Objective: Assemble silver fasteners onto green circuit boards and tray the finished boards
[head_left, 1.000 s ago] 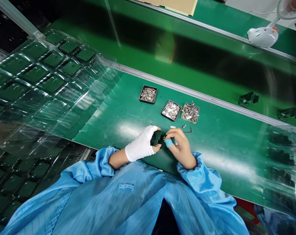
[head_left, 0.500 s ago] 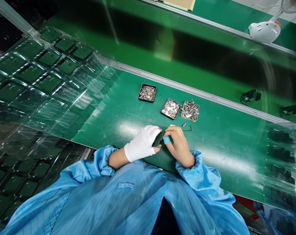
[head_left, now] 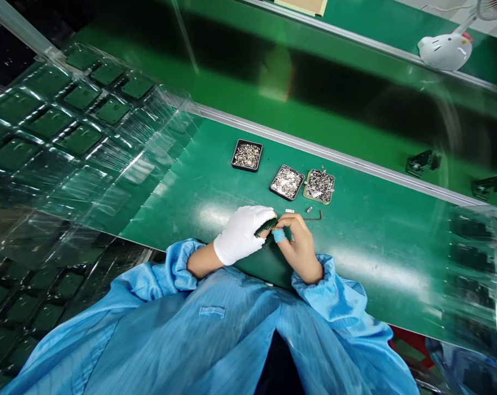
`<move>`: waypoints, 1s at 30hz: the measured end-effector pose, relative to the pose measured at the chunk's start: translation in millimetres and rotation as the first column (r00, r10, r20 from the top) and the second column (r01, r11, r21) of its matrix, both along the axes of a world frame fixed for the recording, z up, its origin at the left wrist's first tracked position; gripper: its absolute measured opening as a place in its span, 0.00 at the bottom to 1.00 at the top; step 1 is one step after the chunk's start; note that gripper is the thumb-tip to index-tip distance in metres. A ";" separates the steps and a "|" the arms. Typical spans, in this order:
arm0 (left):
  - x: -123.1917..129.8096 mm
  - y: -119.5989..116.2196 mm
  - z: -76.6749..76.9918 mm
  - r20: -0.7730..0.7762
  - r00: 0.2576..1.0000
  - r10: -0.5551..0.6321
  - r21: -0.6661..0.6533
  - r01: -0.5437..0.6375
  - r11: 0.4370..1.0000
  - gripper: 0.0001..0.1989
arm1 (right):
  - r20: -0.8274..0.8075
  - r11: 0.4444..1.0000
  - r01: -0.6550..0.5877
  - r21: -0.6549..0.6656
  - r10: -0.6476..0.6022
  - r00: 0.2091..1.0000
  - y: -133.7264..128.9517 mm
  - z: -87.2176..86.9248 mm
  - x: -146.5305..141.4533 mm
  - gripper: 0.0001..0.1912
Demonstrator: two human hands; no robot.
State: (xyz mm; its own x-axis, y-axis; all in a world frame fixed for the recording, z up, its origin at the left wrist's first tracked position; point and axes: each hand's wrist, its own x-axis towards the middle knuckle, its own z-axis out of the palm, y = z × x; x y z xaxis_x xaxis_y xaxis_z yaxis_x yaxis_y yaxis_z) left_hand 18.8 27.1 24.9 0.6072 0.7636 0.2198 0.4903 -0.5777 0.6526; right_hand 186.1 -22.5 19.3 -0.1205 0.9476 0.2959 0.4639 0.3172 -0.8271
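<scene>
My left hand (head_left: 243,236), in a white glove with bare fingertips, is closed around a small dark green plastic part (head_left: 266,226). Close on its right, my right hand (head_left: 297,241) is bare except for blue tape on one finger. Its thumb and forefinger are pinched together at the edge of the green part; whether a tiny piece sits between them is too small to make out. Beyond the hands lie a small metal piece (head_left: 309,209), a white-marked piece (head_left: 289,210) and an L-shaped hex key (head_left: 316,216) on the green tabletop (head_left: 376,236).
Three small trays hold shiny metal bits: a black one (head_left: 247,155), a middle one (head_left: 287,182) and a yellowish one (head_left: 319,186). Clear plastic blister trays (head_left: 84,137) with green parts are stacked at left, others (head_left: 479,263) at right. A white fan base (head_left: 445,52) stands on the shelf.
My left hand has risen slightly and turned, tilting the green part so less of its face shows. My right hand stays beside it, pinching, with only a small shift.
</scene>
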 end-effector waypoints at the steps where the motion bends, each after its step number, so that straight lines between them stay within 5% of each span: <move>1: 0.1 1.8 1.2 -0.021 1.000 -0.002 0.022 0.003 1.000 0.09 | -0.002 1.000 0.001 -0.005 -0.001 1.000 -0.3 0.2 0.0 0.03; 9: 12.0 -15.4 -6.0 -0.199 0.964 0.176 0.172 -0.143 0.975 0.13 | 0.128 0.995 0.067 0.071 -0.076 0.989 -1.8 -12.9 -6.0 0.05; 15: 7.4 -11.7 -18.2 -0.013 0.996 0.088 0.024 -0.087 0.996 0.23 | 0.008 0.996 0.000 -0.092 0.001 1.000 15.5 -5.0 20.2 0.05; 18: -3.4 -0.4 -27.6 0.120 0.989 0.083 -0.139 -0.066 0.988 0.22 | 0.119 0.991 0.122 -0.049 -0.116 0.986 38.9 6.9 53.3 0.05; 20: -8.1 5.1 -32.7 0.159 0.981 0.112 -0.242 -0.071 0.968 0.21 | 0.307 0.984 0.180 0.004 -0.172 0.936 58.0 13.0 68.5 0.06; 24: -11.8 8.5 -33.4 0.167 0.978 0.125 -0.279 -0.075 0.957 0.25 | 0.674 0.999 0.007 -0.048 0.027 0.738 95.2 13.6 60.1 0.11; 27: -16.0 8.3 -29.1 0.183 0.972 0.144 -0.257 -0.094 0.962 0.26 | 0.817 0.994 -0.038 -0.106 0.109 0.566 113.9 7.2 37.2 0.12; 30: -23.3 9.6 -24.7 0.204 0.956 0.209 -0.263 -0.153 0.953 0.24 | 0.864 0.990 -0.024 -0.139 0.133 0.485 120.7 3.3 25.3 0.14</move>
State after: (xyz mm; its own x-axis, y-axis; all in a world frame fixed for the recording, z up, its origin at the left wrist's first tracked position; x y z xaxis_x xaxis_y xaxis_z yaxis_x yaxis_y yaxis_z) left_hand -4.5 36.6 0.2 0.4094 0.9030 0.1304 0.3947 -0.3042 0.8670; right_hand 211.4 98.1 22.6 -0.3400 0.9358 -0.0927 0.9404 0.3374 -0.0427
